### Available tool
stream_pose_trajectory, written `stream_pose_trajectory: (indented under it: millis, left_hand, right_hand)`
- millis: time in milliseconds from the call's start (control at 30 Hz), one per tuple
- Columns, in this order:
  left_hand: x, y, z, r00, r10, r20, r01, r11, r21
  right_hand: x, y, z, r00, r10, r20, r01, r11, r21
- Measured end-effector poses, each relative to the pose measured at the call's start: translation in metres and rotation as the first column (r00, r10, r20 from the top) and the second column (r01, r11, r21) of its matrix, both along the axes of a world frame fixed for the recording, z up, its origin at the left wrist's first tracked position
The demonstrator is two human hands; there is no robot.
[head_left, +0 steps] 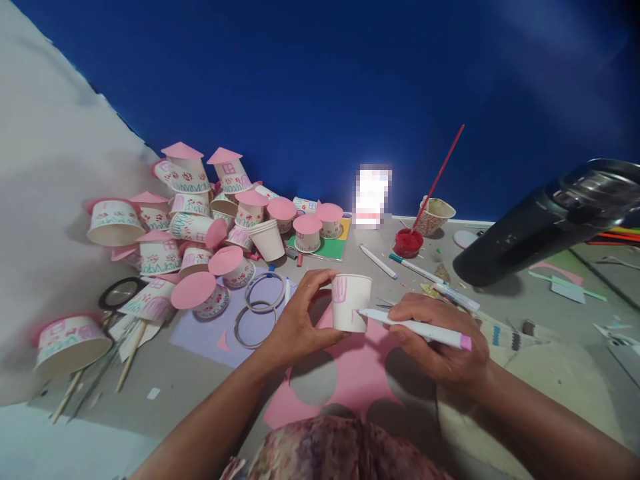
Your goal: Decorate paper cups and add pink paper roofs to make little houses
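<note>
A white paper cup (356, 293) is held upside down between the thumb and fingers of my left hand (310, 312). Pink-purple marker lines show on its side, a scribbled arched shape near the upper left and a short stroke lower down. My right hand (440, 337) grips a white marker (420, 328) with a pink end, its tip touching the cup's side. Beneath both hands lies a pink sheet (350, 380) with round holes cut out of it.
Decorated cups with pink paper roofs (183, 167) crowd the left side. Two grey rings (256, 323) rest on a purple sheet (200, 337). Toward the back right are loose markers (378, 261), a red pot (409, 243) with a stick, and a dark bottle (525, 230).
</note>
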State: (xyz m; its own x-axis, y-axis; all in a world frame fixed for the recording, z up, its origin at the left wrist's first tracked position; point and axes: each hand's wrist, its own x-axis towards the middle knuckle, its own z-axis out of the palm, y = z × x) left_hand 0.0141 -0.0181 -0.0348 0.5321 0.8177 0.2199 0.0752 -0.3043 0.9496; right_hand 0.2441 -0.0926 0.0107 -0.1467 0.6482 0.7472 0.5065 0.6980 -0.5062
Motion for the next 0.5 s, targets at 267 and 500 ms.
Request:
stream_pose_trajectory:
  millis: [267,500]
  left_hand:
    - [-0.0003,0.0017,-0.0014,0.997,-0.017,0.074,0.025,0.993,-0.115]
    - [-0.0011,0.0014,-0.0018,0.994,-0.015,0.105,0.031,0.989,-0.147]
  right_hand:
    - [0.0028,-0.0005,0.0014,0.998,-0.051,0.025,0.051,0.999,-0.005]
    - [0.0046,-0.0011,0.0035,0.998,-0.059,0.029,0.059,0.998,-0.010]
